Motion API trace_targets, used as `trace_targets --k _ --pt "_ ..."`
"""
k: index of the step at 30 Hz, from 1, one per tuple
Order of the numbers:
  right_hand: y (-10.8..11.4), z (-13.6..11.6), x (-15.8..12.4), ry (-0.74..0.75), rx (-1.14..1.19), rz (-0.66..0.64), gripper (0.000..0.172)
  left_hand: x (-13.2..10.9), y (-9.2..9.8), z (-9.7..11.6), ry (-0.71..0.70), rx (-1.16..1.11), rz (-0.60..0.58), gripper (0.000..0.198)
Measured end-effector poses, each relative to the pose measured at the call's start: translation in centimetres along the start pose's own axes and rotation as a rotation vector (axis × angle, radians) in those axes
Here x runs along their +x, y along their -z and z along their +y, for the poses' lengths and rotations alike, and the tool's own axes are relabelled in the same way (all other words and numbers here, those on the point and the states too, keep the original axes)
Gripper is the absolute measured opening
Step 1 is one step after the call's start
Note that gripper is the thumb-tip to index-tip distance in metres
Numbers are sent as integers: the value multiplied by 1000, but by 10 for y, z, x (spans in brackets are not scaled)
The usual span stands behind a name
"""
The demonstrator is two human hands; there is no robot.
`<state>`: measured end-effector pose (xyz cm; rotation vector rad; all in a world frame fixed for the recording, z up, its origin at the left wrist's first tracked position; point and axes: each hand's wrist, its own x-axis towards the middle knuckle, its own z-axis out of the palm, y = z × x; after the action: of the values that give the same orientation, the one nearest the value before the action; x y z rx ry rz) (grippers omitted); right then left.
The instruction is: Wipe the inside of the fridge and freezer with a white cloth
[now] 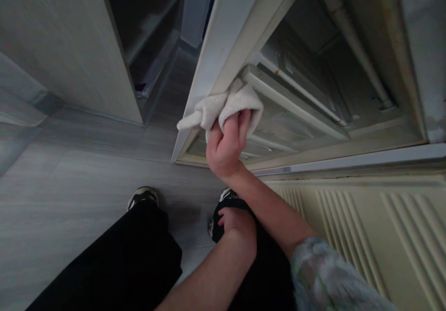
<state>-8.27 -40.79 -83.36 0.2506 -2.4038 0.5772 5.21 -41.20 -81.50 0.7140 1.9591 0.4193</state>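
My right hand is closed on a bunched white ribbed cloth, with fingers tucked into its folds. A narrow, rounded end of the cloth sticks out to the left. The cloth is pressed against the pale frame of a glass-paned door, near a lower corner of the glazing. My left hand lies over my right knee, lower in the view. Its few visible fingertips are slightly apart, and nothing shows in it; the rest of its fingers are hidden.
Behind the glass panes show pale bars and pipes. A cream ridged panel runs along the lower right. At the left, a wooden cabinet panel stands beside dark shelves. Grey plank flooring lies under my shoes.
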Motion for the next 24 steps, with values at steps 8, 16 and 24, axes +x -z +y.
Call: trace_targets --k 8,16,24 --pt "-99 65 -119 35 -300 -902 33 4 -11 2 41 32 2 38" --pt "-170 80 -162 67 -296 -1114 35 7 -17 -25 201 55 11 33" --pt "-118 161 -171 194 -270 -1269 34 -6 0 -19 31 101 -49 44"
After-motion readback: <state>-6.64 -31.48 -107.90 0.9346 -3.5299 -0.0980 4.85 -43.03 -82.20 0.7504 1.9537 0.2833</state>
